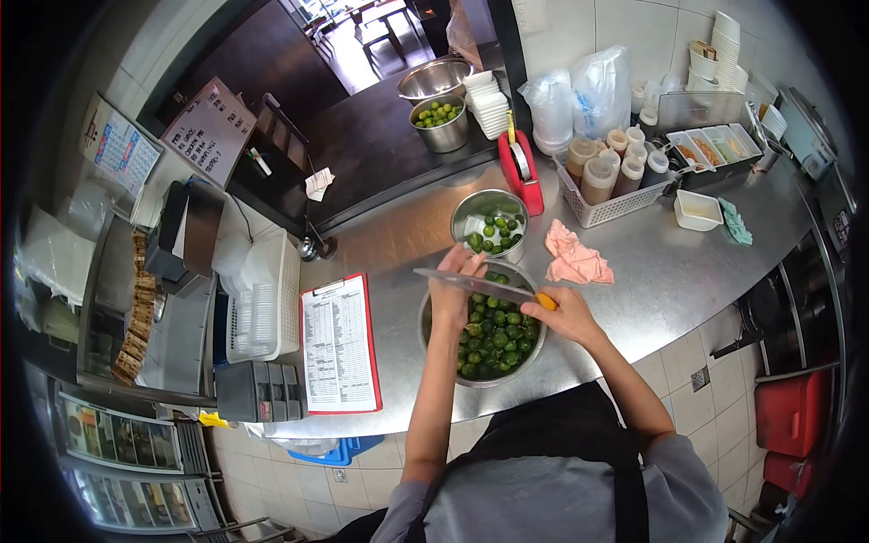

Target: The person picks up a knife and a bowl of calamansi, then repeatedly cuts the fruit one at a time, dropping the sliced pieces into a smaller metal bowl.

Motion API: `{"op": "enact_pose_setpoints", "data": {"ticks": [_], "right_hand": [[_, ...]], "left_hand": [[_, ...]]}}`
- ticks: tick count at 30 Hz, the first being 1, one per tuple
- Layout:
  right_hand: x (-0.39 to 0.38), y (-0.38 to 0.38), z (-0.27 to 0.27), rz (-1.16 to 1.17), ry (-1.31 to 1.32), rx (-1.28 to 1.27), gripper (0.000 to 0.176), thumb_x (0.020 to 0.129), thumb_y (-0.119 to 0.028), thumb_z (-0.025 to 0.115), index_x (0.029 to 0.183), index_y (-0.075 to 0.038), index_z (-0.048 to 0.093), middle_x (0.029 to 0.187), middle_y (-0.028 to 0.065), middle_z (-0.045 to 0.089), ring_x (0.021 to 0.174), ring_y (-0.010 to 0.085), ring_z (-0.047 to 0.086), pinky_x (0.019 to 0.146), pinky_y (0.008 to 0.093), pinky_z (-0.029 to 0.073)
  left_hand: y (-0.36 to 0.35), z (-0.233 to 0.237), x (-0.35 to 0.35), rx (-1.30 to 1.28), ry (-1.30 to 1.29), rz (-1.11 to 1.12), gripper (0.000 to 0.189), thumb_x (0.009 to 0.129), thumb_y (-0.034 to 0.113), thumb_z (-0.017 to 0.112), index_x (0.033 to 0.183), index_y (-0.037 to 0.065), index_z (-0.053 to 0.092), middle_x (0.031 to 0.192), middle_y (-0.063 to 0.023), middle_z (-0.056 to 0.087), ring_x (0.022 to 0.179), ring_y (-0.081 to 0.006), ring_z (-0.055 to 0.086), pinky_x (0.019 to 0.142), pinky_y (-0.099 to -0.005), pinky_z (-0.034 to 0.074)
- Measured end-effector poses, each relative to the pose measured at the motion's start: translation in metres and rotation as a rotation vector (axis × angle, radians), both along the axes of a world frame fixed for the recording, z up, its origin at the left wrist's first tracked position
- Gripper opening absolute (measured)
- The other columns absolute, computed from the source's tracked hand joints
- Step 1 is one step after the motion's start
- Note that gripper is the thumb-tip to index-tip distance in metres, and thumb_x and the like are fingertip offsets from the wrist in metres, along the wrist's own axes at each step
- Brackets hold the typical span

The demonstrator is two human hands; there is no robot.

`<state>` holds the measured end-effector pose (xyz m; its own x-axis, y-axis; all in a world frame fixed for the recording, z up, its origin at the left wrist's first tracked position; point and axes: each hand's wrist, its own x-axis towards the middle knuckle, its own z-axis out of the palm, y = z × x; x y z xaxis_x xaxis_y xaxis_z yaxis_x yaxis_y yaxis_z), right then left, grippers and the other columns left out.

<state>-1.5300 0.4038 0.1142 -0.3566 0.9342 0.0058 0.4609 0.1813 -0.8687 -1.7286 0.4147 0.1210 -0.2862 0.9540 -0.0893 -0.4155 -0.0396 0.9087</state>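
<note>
Over the big bowl [425, 337] of limes [496, 342], your right hand [566, 313] keeps a closed grip on the knife [471, 287]. Your left hand [451, 291] meets the blade (grip unclear). Likely mid-slice, so next keep fingertips clear.

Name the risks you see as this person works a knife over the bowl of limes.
The knife passes close by the left hand; a slip could cut it. The right hand holds it over the bowl of limes with no board, so control may be poor. The bowl sits near the counter edge; a nudge might tip it.
</note>
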Motion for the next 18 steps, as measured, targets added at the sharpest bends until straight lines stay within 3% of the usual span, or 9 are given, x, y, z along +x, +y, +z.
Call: {"op": "enact_pose_setpoints", "data": {"ticks": [3,6,9,13,16,18], "right_hand": [[0.006,0.003,-0.003,-0.005,0.007,-0.009,0.062,0.071,-0.061,0.061,0.066,0.001,0.059,0.058,0.0155,0.054,0.055,0.029,0.054,0.055,0.0396,0.04],[0.011,0.0,-0.007,-0.033,-0.007,-0.025,0.065,0.071,-0.063,0.06,0.066,0.001,0.059,0.06,0.016,0.056,0.058,0.03,0.055,0.056,0.0401,0.04],[0.011,-0.004,-0.005,-0.034,-0.015,-0.054,0.066,0.07,-0.065,0.059,0.066,0.001,0.059,0.06,0.0167,0.056,0.059,0.0316,0.057,0.058,0.041,0.041],[0.003,-0.005,-0.002,0.012,-0.012,-0.085,0.067,0.069,-0.066,0.059,0.065,0.001,0.059,0.058,0.017,0.055,0.059,0.0332,0.057,0.058,0.0416,0.042],[-0.007,-0.007,-0.006,0.052,-0.013,-0.04,0.067,0.069,-0.066,0.059,0.062,0.0,0.058,0.056,0.0171,0.054,0.059,0.0337,0.056,0.057,0.0416,0.042],[-0.01,-0.006,-0.006,0.063,-0.036,-0.059,0.067,0.069,-0.066,0.059,0.061,0.0,0.057,0.056,0.0171,0.054,0.059,0.0337,0.057,0.057,0.0415,0.042]], "left_hand": [[-0.006,-0.007,-0.009,-0.026,0.34,-0.045,0.036,0.079,0.01,0.067,0.107,-0.008,0.052,0.101,-0.0097,0.057,0.09,-0.0171,0.059,0.078,-0.0261,0.049],[-0.039,-0.024,-0.016,0.002,0.783,-0.198,0.029,0.071,0.009,0.072,0.098,0.004,0.062,0.102,-0.0108,0.054,0.093,-0.0238,0.057,0.082,-0.0323,0.047],[-0.075,-0.021,-0.002,0.138,1.335,-0.245,0.027,0.066,0.01,0.075,0.091,0.006,0.064,0.096,-0.0077,0.053,0.091,-0.0243,0.052,0.078,-0.0333,0.043],[-0.091,-0.025,0.011,0.094,1.417,-0.172,0.028,0.062,0.011,0.076,0.087,0.007,0.065,0.089,-0.0092,0.05,0.088,-0.0254,0.048,0.076,-0.0344,0.04],[-0.092,-0.028,0.005,0.169,1.258,-0.086,0.03,0.062,0.011,0.077,0.09,0.007,0.065,0.088,-0.0074,0.052,0.083,-0.0202,0.05,0.069,-0.0298,0.042],[-0.096,-0.021,0.002,-0.055,0.726,-0.086,0.025,0.074,0.01,0.07,0.098,0.005,0.064,0.092,-0.0058,0.059,0.076,-0.0147,0.056,0.061,-0.0259,0.044]]}}
